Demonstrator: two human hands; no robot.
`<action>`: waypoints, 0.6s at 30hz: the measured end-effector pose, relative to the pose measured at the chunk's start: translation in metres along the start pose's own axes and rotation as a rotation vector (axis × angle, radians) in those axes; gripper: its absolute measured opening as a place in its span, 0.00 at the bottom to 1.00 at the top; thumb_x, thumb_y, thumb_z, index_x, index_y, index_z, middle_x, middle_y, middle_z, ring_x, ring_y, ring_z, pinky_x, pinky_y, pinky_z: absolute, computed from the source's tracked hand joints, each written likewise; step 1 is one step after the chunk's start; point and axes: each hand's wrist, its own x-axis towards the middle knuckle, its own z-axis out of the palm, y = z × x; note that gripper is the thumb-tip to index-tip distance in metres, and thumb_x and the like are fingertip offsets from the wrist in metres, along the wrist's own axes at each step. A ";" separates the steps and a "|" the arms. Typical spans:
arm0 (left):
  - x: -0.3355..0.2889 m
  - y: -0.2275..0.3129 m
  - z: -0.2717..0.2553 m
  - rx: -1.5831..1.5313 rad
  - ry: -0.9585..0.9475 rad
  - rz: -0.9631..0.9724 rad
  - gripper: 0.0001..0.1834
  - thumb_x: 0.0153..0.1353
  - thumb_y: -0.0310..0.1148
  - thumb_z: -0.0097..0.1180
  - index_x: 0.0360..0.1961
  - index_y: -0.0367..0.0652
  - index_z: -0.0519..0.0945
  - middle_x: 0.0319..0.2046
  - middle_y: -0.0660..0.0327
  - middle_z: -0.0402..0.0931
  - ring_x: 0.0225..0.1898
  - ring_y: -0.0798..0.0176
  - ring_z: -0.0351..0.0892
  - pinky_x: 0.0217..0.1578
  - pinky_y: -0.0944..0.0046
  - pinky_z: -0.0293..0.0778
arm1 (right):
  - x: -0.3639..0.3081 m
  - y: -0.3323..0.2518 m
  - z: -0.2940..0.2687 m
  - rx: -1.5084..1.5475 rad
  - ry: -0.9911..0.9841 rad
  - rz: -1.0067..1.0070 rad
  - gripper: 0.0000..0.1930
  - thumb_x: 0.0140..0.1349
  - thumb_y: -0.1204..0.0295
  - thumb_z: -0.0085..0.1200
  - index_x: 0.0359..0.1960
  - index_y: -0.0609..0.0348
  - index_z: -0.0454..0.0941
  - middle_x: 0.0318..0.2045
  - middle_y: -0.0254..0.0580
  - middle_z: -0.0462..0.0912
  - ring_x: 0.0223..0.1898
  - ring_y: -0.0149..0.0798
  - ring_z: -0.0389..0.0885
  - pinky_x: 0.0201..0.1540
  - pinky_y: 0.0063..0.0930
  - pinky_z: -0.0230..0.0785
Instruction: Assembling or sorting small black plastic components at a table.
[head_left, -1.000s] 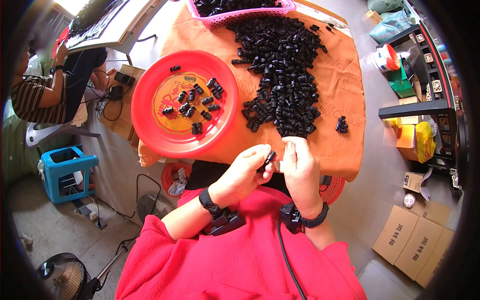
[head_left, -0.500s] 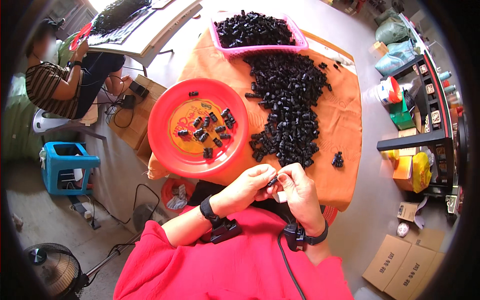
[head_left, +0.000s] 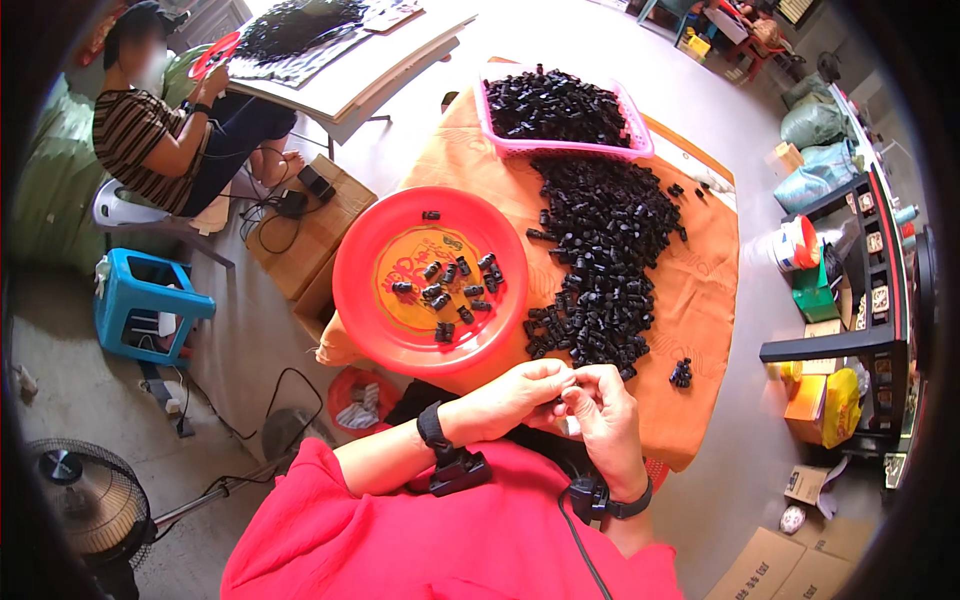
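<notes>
- I see a dozen or so black parts (head_left: 444, 332) in the red tray (head_left: 365, 330).
- Right of the tray: a far larger pile (head_left: 605, 265); farther back, a heaped basket (head_left: 575, 151).
- Off the tray's near right: the left hand (head_left: 505, 402) pinches, seemingly, one part, mostly hidden; the right hand (head_left: 607, 425) curls alongside, its grip unclear.
- I'd judge it early; most remain.

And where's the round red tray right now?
In the head view, the round red tray sits on the left part of the orange cloth, left of the loose black parts and beyond the left hand.
</notes>
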 end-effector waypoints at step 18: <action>-0.008 0.035 -0.018 0.244 0.264 0.204 0.12 0.71 0.41 0.50 0.42 0.42 0.75 0.34 0.64 0.76 0.30 0.70 0.78 0.32 0.69 0.77 | 0.001 0.015 -0.010 -0.108 0.173 0.080 0.09 0.73 0.68 0.48 0.40 0.60 0.75 0.21 0.30 0.73 0.20 0.22 0.72 0.24 0.19 0.65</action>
